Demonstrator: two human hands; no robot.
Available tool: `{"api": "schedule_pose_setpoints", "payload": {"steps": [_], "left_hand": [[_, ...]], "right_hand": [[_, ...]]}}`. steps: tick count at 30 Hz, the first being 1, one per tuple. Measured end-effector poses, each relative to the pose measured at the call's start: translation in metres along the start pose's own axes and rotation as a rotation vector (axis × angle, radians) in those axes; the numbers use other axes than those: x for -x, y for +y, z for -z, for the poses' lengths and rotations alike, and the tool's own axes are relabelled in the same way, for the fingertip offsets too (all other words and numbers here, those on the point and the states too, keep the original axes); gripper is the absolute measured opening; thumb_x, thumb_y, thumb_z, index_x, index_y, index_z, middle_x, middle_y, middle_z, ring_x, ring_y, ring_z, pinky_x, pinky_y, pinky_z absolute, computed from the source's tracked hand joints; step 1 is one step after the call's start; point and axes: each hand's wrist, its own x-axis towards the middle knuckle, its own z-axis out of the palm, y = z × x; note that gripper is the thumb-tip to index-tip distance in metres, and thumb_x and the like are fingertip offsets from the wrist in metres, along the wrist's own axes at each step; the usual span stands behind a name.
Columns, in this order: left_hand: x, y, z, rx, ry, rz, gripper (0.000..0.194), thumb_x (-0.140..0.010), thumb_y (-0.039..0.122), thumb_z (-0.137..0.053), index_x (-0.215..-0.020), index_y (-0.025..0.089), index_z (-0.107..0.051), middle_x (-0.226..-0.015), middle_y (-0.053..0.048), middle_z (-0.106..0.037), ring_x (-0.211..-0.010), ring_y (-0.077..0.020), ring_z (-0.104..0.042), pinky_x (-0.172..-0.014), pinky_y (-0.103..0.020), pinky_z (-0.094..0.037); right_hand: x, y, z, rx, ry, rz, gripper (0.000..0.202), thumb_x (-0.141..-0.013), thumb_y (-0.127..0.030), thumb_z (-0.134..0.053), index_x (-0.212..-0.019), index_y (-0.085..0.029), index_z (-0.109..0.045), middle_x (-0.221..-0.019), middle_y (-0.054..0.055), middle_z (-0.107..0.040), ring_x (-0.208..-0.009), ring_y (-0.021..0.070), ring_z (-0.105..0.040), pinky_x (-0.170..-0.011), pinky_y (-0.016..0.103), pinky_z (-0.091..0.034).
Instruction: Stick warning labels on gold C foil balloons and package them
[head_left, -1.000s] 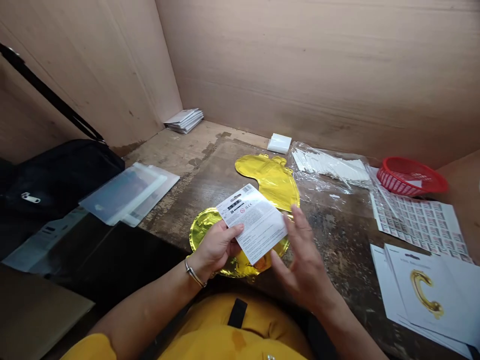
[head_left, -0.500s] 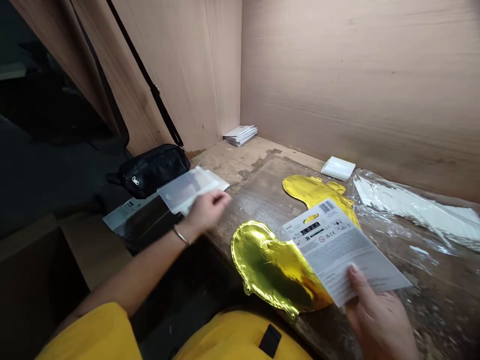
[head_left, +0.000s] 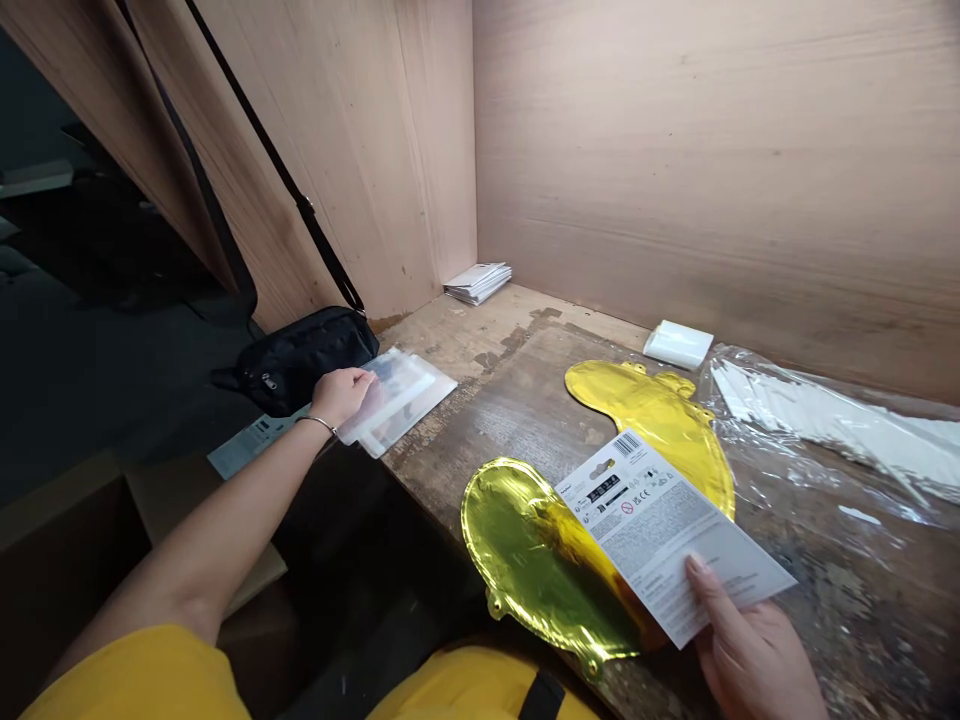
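My right hand (head_left: 750, 640) holds a printed white card (head_left: 652, 535) by its lower right corner, thumb on top. Under and beside that card lies a shiny gold foil balloon (head_left: 540, 560) at the table's front edge. A second gold foil piece (head_left: 652, 400) is flat on the table behind it. On the left, my left hand (head_left: 343, 395) is closed in a pinch at the edge of the clear plastic sleeves (head_left: 405, 400); whether a sleeve is between its fingers is too small to tell.
A black bag (head_left: 307, 350) with a strap sits at the left wall. White papers (head_left: 478, 283) lie in the back corner. A folded white piece (head_left: 679, 344) and a clear bag of white strips (head_left: 832, 420) are at the right. An open cardboard box (head_left: 142, 510) stands lower left.
My left hand has moved left and slightly up, to the near left edge of the sleeves. The card in my right hand has shifted slightly left and down.
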Motion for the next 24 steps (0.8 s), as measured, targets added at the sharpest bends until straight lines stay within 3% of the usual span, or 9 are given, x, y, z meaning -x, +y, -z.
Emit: {"api": "schedule_pose_setpoints", "payload": {"steps": [5, 9, 13, 20, 24], "left_hand": [[-0.006, 0.003, 0.006, -0.024, -0.06, -0.006, 0.031, -0.092, 0.043, -0.056, -0.095, 0.015, -0.067, -0.092, -0.004, -0.071, -0.087, -0.0183, -0.067, -0.084, -0.037, -0.051], [0.0, 0.011, -0.006, -0.047, -0.006, -0.03, 0.024, -0.086, 0.038, -0.064, -0.095, 0.016, -0.068, -0.105, -0.006, -0.07, -0.1, -0.021, -0.064, -0.091, -0.035, -0.048], [0.0, 0.014, -0.013, -0.074, 0.015, -0.006, 0.025, -0.092, 0.036, -0.057, -0.101, 0.015, -0.064, -0.111, -0.007, -0.065, -0.103, -0.0204, -0.061, -0.092, -0.042, -0.049], [-0.011, 0.01, -0.001, -0.075, -0.045, 0.106, 0.027, -0.093, 0.036, -0.056, -0.109, 0.015, -0.062, -0.107, -0.007, -0.064, -0.093, -0.0189, -0.064, -0.081, -0.038, -0.054], [-0.005, 0.011, -0.004, -0.045, -0.051, 0.057, 0.028, -0.093, 0.036, -0.057, -0.109, 0.014, -0.062, -0.108, -0.007, -0.064, -0.095, -0.0195, -0.063, -0.084, -0.04, -0.054]], "right_hand": [[-0.002, 0.004, 0.007, 0.052, -0.048, -0.026, 0.057, -0.073, -0.053, -0.07, -0.113, -0.013, -0.069, -0.109, 0.016, -0.072, -0.097, 0.0372, -0.069, -0.077, 0.044, -0.061], [0.001, 0.001, 0.005, 0.001, -0.042, -0.048, 0.059, -0.069, -0.053, -0.073, -0.112, -0.014, -0.069, -0.111, 0.016, -0.071, -0.101, 0.0372, -0.067, -0.076, 0.042, -0.061], [0.001, 0.002, 0.006, -0.002, -0.049, -0.063, 0.058, -0.07, -0.053, -0.073, -0.112, -0.014, -0.069, -0.113, 0.015, -0.071, -0.103, 0.0365, -0.067, -0.076, 0.04, -0.061], [0.0, 0.005, 0.006, 0.036, -0.074, -0.002, 0.056, -0.073, -0.051, -0.07, -0.115, -0.014, -0.068, -0.105, 0.015, -0.073, -0.1, 0.0362, -0.068, -0.08, 0.043, -0.06], [0.004, 0.0, 0.001, 0.001, -0.09, 0.032, 0.05, -0.072, -0.05, -0.072, -0.108, -0.016, -0.071, -0.105, 0.014, -0.074, -0.101, 0.0367, -0.067, -0.082, 0.046, -0.059]]}}
